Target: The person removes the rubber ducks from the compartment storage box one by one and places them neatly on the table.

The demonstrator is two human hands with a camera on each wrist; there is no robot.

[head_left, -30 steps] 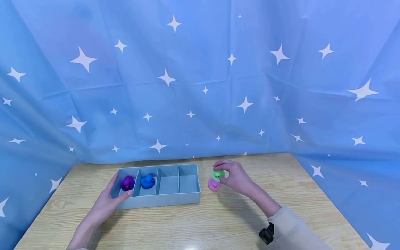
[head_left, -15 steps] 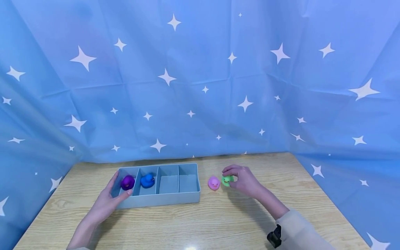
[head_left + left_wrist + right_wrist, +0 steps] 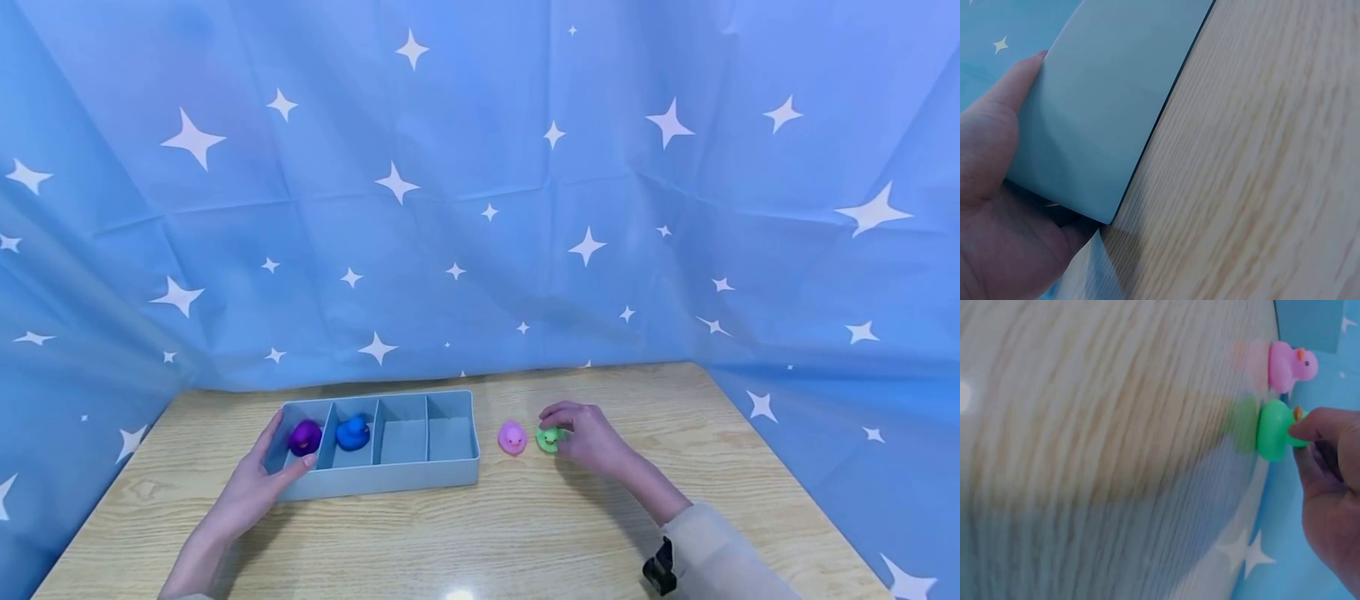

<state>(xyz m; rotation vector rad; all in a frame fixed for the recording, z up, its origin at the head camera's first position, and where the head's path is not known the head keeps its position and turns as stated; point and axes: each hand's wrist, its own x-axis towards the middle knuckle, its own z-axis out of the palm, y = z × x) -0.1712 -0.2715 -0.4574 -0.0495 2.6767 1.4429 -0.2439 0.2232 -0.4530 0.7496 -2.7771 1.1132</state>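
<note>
OK, grn duck (image 3: 547, 441) upright, beak facing nearside (R grip (image 3: 588, 435) pinching head)

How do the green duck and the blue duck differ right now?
The green duck sits on the table; the blue duck sits in the second compartment from the left of the box. The right hand pinches the green duck; no hand touches the blue duck. Both are upright toy ducks.
</note>
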